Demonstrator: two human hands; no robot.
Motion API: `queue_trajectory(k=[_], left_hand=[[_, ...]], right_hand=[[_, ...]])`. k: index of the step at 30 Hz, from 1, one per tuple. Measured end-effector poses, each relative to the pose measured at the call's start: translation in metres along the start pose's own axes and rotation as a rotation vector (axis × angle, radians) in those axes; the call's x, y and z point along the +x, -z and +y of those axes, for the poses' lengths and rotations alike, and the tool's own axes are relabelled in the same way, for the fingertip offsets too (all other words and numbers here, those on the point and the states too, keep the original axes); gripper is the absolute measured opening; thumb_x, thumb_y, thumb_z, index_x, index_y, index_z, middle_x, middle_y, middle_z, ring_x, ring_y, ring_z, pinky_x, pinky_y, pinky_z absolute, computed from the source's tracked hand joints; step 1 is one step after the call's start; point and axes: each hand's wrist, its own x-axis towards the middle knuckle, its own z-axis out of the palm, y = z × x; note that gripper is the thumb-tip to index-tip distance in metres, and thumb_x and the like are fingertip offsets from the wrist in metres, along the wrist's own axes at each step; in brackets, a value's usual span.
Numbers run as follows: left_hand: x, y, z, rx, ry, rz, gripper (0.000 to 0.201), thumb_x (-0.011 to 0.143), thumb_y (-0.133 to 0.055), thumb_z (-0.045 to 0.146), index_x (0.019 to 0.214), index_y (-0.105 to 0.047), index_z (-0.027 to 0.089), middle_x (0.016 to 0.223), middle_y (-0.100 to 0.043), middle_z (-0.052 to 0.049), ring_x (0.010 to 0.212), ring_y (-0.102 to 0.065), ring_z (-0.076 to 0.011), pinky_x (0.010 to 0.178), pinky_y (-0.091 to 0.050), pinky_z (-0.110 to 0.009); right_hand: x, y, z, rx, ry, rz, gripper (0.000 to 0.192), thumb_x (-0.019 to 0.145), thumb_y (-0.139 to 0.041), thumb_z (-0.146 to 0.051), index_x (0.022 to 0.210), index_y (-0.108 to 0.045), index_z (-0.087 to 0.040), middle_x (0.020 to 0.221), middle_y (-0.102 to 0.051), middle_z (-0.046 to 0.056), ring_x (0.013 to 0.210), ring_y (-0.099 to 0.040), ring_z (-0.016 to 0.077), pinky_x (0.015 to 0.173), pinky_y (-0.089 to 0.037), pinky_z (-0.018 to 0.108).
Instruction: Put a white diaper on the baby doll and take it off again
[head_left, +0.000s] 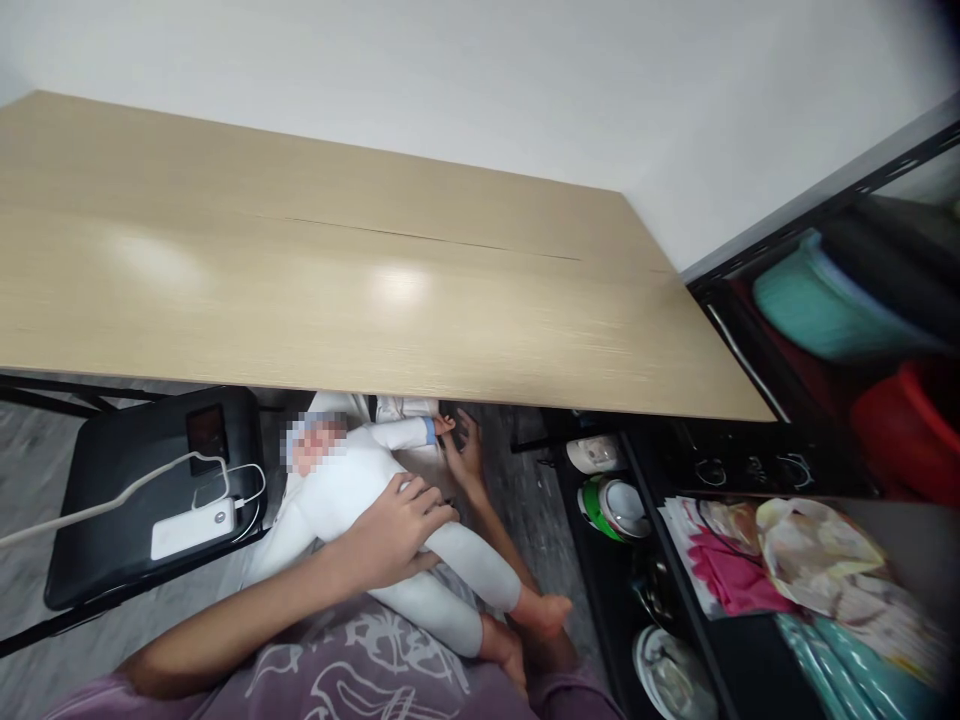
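Observation:
A baby doll in a white suit [352, 490] lies across my lap, below the front edge of a light wooden table [337, 290]. My left hand [401, 530] rests on the doll's belly and hip, fingers curled over it. My right hand [465, 450] reaches under the table edge and holds the doll's small hand at the blue cuff [429, 430]. The doll's bare feet [540, 615] point to the right.
A black chair seat [112, 520] at the left carries a white power bank [191, 530] with a cable. At the right, a black shelf unit [750, 480] holds bowls, folded cloths and teal and red containers. A white wall stands behind the table.

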Motion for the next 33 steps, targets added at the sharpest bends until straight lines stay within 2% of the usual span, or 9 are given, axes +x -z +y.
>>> queue_trajectory(k=[2,4,10,14,18,21,25,29,33], left_hand=[[-0.003,0.000,-0.003,-0.039,-0.044,0.026,0.045,0.105,-0.083,0.042,0.143,-0.070,0.024,0.128,-0.073,-0.010,0.122,-0.065,-0.0332,0.109,-0.047,-0.049],[-0.007,0.000,-0.005,-0.071,-0.086,0.046,0.043,0.108,-0.079,0.047,0.144,-0.071,0.026,0.130,-0.073,-0.009,0.122,-0.065,-0.0323,0.110,-0.046,-0.049],[-0.006,0.005,-0.005,-0.077,-0.130,0.053,0.047,0.108,-0.080,0.052,0.145,-0.072,0.025,0.139,-0.075,-0.011,0.131,-0.066,-0.0350,0.119,-0.043,-0.053],[-0.022,0.014,-0.008,-0.221,-0.059,0.141,0.047,0.109,-0.076,0.060,0.146,-0.071,0.032,0.162,-0.064,-0.010,0.147,-0.059,-0.0345,0.126,-0.043,-0.052],[-0.077,-0.008,-0.033,-0.291,0.291,0.551,0.020,0.118,-0.060,0.041,0.133,-0.068,0.029,0.153,-0.067,-0.011,0.144,-0.061,-0.0305,0.125,-0.046,-0.052],[-0.128,-0.045,-0.060,-0.350,0.646,0.772,0.037,0.110,-0.069,0.052,0.136,-0.062,0.026,0.142,-0.069,-0.012,0.137,-0.065,-0.0332,0.121,-0.051,-0.056],[-0.172,-0.078,-0.080,-0.533,0.963,0.664,0.072,0.093,-0.077,0.073,0.142,-0.063,0.022,0.140,-0.072,-0.015,0.130,-0.071,-0.0386,0.114,-0.059,-0.061],[-0.182,-0.073,-0.075,-0.449,0.980,0.500,0.071,0.079,-0.086,0.063,0.134,-0.068,0.021,0.129,-0.076,-0.015,0.125,-0.070,-0.0437,0.112,-0.059,-0.066],[-0.184,-0.057,-0.057,-0.419,0.911,0.513,0.065,0.079,-0.083,0.042,0.137,-0.061,0.025,0.138,-0.072,-0.013,0.129,-0.068,-0.0415,0.112,-0.060,-0.062]], right_hand=[[0.004,0.009,-0.005,-0.008,0.020,0.148,0.037,0.114,-0.062,-0.046,0.141,-0.068,-0.021,0.145,-0.070,0.018,0.137,-0.069,0.0335,0.111,-0.064,0.058],[0.007,0.024,-0.019,-0.007,0.128,0.150,0.028,0.111,-0.063,-0.038,0.135,-0.069,-0.024,0.141,-0.072,0.017,0.139,-0.068,0.0337,0.118,-0.059,0.060],[0.038,0.031,-0.067,-0.126,0.436,-0.633,0.065,0.105,-0.078,-0.035,0.166,-0.056,-0.028,0.165,-0.064,0.013,0.157,-0.056,0.0340,0.138,-0.040,0.058],[0.062,0.010,-0.080,-0.276,0.346,-0.852,0.051,0.109,-0.077,-0.046,0.153,-0.067,-0.022,0.149,-0.073,0.015,0.141,-0.066,0.0343,0.127,-0.051,0.054],[0.070,0.007,-0.097,-0.331,0.380,-0.879,0.043,0.110,-0.076,-0.045,0.143,-0.071,-0.017,0.142,-0.074,0.016,0.139,-0.067,0.0349,0.120,-0.056,0.048],[0.070,0.010,-0.114,-0.351,0.443,-0.861,0.040,0.111,-0.076,-0.044,0.141,-0.070,-0.017,0.140,-0.073,0.016,0.138,-0.066,0.0347,0.117,-0.056,0.046],[0.068,0.012,-0.134,-0.352,0.515,-0.813,0.037,0.113,-0.073,-0.045,0.139,-0.068,-0.020,0.137,-0.072,0.014,0.137,-0.064,0.0330,0.115,-0.055,0.045],[0.066,0.020,-0.152,-0.324,0.590,-0.793,0.034,0.115,-0.070,-0.045,0.136,-0.068,-0.019,0.130,-0.071,0.014,0.126,-0.065,0.0335,0.110,-0.057,0.049],[0.066,0.046,-0.172,-0.234,0.628,-0.769,0.033,0.114,-0.071,-0.042,0.138,-0.067,-0.021,0.127,-0.073,0.013,0.121,-0.066,0.0340,0.107,-0.060,0.052]])
